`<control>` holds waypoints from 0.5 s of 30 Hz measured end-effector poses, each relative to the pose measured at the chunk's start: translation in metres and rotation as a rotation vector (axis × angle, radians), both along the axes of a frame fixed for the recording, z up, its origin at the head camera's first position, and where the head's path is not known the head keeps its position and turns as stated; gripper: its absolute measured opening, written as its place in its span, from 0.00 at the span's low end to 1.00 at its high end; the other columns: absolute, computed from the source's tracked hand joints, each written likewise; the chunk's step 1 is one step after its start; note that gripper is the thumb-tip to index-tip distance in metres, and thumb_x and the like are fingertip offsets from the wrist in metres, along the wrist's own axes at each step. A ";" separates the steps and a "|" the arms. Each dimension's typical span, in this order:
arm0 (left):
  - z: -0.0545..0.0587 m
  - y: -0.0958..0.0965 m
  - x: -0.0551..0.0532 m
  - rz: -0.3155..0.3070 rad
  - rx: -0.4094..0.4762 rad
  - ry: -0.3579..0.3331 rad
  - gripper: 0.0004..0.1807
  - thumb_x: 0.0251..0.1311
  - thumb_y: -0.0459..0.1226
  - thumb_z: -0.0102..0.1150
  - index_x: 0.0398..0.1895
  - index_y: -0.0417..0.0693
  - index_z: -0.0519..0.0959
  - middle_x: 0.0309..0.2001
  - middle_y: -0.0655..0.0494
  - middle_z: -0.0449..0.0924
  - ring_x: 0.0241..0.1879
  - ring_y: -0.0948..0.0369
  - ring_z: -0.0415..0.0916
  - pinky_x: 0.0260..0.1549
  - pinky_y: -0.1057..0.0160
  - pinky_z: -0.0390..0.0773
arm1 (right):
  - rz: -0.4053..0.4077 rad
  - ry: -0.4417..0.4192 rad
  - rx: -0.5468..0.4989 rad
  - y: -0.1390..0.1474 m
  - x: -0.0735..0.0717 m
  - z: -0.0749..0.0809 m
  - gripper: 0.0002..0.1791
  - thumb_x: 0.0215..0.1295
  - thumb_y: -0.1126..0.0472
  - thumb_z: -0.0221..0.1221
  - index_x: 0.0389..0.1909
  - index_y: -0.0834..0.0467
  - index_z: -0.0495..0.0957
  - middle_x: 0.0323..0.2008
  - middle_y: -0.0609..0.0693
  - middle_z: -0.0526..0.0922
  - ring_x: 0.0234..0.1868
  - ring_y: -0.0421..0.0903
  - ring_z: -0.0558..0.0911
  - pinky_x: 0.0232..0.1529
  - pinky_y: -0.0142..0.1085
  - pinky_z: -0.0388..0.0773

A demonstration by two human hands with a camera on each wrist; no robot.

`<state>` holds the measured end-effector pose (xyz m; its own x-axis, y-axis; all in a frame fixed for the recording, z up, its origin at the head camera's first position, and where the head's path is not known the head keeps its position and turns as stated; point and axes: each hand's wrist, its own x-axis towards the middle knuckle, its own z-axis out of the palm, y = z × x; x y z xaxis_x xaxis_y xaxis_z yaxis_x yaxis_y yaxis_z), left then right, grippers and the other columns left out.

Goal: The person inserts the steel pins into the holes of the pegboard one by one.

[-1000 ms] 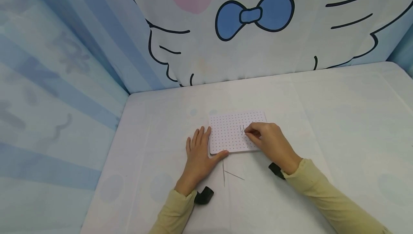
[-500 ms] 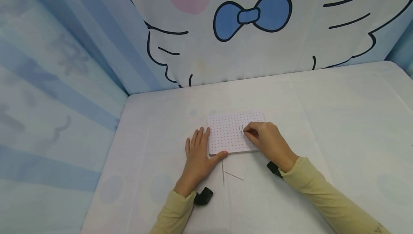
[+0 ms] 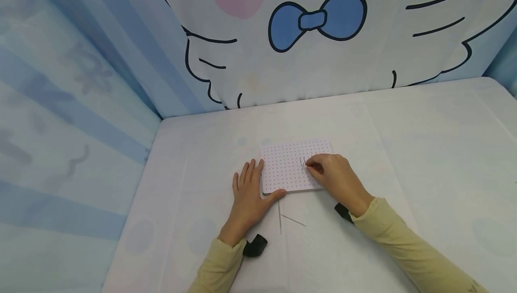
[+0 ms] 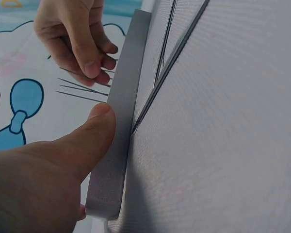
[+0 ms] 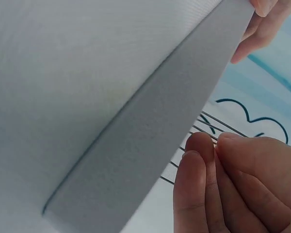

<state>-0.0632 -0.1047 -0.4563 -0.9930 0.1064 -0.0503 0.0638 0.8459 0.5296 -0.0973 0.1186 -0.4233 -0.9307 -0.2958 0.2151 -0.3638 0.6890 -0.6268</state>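
Observation:
A white board (image 3: pixel 278 167) with rows of small dark dots lies flat on the table. My left hand (image 3: pixel 248 203) rests at its left side, fingers spread, with the thumb against the near edge. Over the right part of the board, my right hand (image 3: pixel 337 176) pinches a thin metal needle between thumb and fingertips, close to the surface. Several other thin needles (image 4: pixel 82 97) stick up from the board around those fingertips, some leaning. In the right wrist view more needles (image 5: pixel 167 180) stand beside the fingers. The pinched needle's lower tip is hidden.
Two loose needles (image 3: pixel 293 220) lie on the white tablecloth (image 3: pixel 202 158) just in front of the board, near my left thumb. A printed curtain (image 3: pixel 250 59) hangs behind the table's far edge, and another (image 3: pixel 72 149) hangs to the left.
Both hands and the board keep nearly the same places. The fingertips of my right hand shift only slightly at the needle.

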 end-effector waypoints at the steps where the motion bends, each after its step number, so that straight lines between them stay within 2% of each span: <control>1: 0.000 0.000 0.000 0.000 0.002 0.004 0.55 0.55 0.64 0.63 0.79 0.48 0.52 0.79 0.45 0.46 0.79 0.47 0.39 0.73 0.39 0.35 | -0.004 0.002 0.002 0.000 0.001 0.001 0.04 0.59 0.72 0.66 0.35 0.67 0.86 0.32 0.55 0.88 0.31 0.45 0.85 0.36 0.40 0.83; 9: 0.002 0.001 0.000 -0.001 0.003 0.010 0.55 0.55 0.64 0.63 0.79 0.48 0.52 0.79 0.45 0.47 0.78 0.46 0.40 0.73 0.38 0.36 | -0.023 0.036 0.008 0.002 0.006 0.009 0.05 0.59 0.73 0.64 0.35 0.67 0.86 0.29 0.54 0.87 0.27 0.42 0.82 0.31 0.36 0.81; 15: 0.002 0.001 0.001 0.001 0.003 0.003 0.55 0.55 0.64 0.63 0.79 0.48 0.52 0.79 0.45 0.47 0.78 0.46 0.40 0.73 0.38 0.35 | -0.025 0.014 0.012 0.003 0.011 0.014 0.05 0.60 0.72 0.63 0.36 0.67 0.86 0.31 0.54 0.88 0.29 0.44 0.83 0.33 0.38 0.82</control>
<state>-0.0624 -0.1034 -0.4548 -0.9933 0.1059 -0.0466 0.0651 0.8442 0.5321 -0.0859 0.1212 -0.4088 -0.9348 -0.2752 0.2247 -0.3551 0.7056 -0.6133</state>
